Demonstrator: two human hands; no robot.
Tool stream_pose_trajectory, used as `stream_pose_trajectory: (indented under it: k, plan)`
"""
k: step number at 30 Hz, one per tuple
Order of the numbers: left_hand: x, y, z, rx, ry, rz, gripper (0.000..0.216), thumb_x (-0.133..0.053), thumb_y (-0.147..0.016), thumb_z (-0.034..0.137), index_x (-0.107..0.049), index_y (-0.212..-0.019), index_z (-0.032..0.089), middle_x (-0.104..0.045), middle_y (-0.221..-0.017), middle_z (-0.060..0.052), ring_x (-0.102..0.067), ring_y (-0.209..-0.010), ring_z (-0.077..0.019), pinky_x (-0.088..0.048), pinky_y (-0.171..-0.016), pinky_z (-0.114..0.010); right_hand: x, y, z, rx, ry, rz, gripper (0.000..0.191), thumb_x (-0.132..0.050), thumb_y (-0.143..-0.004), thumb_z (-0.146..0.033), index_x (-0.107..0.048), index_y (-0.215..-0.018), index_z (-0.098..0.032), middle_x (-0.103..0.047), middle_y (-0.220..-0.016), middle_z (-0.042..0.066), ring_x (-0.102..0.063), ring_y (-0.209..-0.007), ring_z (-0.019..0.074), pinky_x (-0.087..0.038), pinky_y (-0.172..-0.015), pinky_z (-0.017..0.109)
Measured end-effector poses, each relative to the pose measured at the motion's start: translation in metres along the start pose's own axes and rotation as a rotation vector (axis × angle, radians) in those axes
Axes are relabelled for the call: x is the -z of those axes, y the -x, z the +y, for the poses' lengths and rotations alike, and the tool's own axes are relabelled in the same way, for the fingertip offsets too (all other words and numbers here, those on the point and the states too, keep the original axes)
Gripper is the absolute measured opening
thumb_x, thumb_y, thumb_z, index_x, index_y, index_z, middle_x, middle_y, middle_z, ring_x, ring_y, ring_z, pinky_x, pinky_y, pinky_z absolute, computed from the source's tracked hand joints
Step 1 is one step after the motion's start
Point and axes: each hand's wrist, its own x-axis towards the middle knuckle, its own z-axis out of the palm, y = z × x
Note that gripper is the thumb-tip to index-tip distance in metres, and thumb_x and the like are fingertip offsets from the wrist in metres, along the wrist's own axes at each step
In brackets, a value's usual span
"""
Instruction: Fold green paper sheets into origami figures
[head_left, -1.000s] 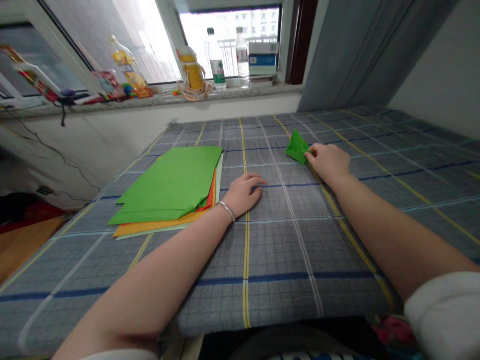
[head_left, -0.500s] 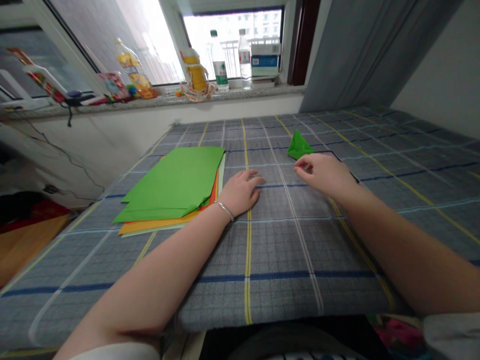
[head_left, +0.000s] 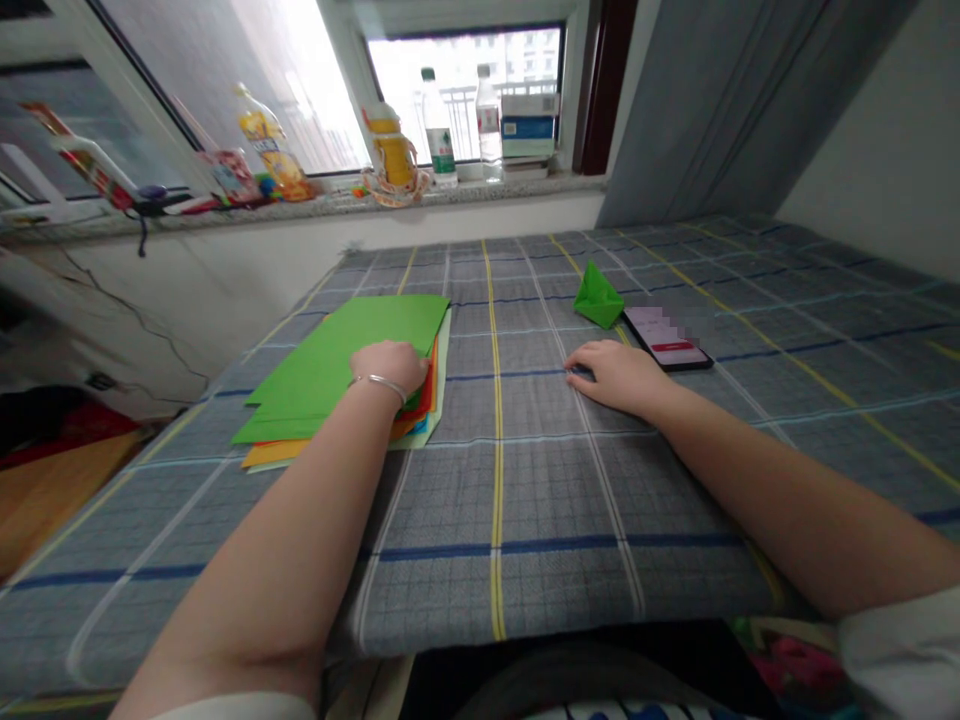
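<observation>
My left hand point(head_left: 390, 368), with a silver bracelet at the wrist, is over the right side of a stack of coloured paper. Its fingers are curled at the edge of the green paper point(head_left: 375, 315), and the fingertips are mostly hidden. Orange, red, blue and pale sheets show below the green ones. On the checked cloth rests my right hand point(head_left: 619, 372), fingers loosely bent and thumb apart, holding nothing. Just beyond it stands a folded green paper shape point(head_left: 598, 297). A phone point(head_left: 667, 338) with a lit screen lies beside that hand.
A grey checked cloth point(head_left: 555, 500) covers the table. Along the windowsill point(head_left: 330, 208) stand a yellow bottle point(head_left: 394, 150), clear bottles point(head_left: 437, 130) and a stack of boxes point(head_left: 527, 130). A grey curtain point(head_left: 697, 110) hangs at the back right.
My left hand has moved left from the cloth onto the paper stack, its fingers now curled. My right hand has lowered toward me and left, uncovering the phone.
</observation>
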Motion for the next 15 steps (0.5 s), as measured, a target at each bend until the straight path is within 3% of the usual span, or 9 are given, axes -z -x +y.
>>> stream_pose_trajectory:
  k: [5,15]
  plan:
    - [0.001,0.001,0.003,0.021,0.017,0.023,0.059,-0.043,-0.085,0.060,-0.072,-0.109,0.015,-0.070,-0.111,-0.020,-0.065,-0.104,-0.0362,-0.053,-0.078,-0.040,0.000,0.000,0.000,-0.010,0.011,-0.004,0.029,-0.051,-0.090,-0.039,-0.069,-0.105,-0.024,-0.070,-0.112,0.006,-0.062,-0.106,0.0247,-0.047,-0.088,0.036]
    - [0.002,0.009,0.017,0.009,0.004,0.125,0.041,-0.044,-0.086,0.034,-0.072,-0.108,0.013,-0.071,-0.105,-0.021,-0.067,-0.099,-0.0332,-0.052,-0.074,-0.037,0.001,0.000,-0.001,-0.009,-0.004,-0.013,0.029,-0.051,-0.090,-0.039,-0.069,-0.107,-0.023,-0.069,-0.113,0.006,-0.061,-0.107,0.0244,-0.047,-0.089,0.035]
